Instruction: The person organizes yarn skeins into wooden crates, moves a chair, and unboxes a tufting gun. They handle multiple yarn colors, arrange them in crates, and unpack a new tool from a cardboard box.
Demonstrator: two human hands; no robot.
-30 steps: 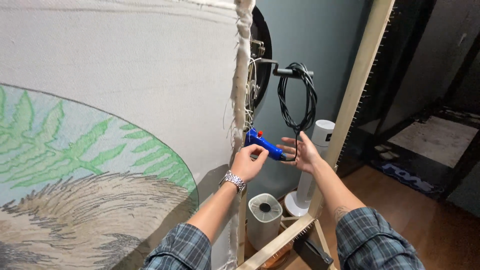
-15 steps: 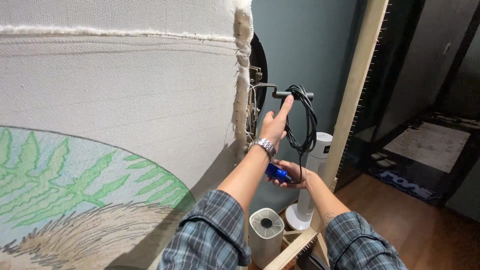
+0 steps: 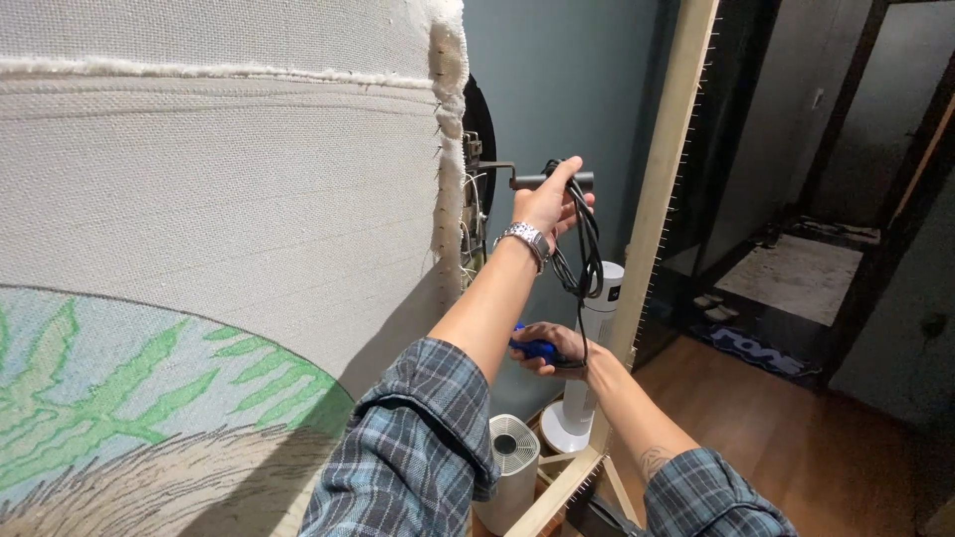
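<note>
I am standing beside the big stretched canvas on its wooden frame. I am judging this the cord-hanging step: my left hand is pinching the coiled black cord at the dark wall hook, and seating the loops calls for care. My right hand is gripping the blue tool lower down. I am seeing no readable labels.

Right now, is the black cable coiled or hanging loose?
Coiled: the black cable hangs in gathered loops from the dark peg, where the left hand holds it.
</note>
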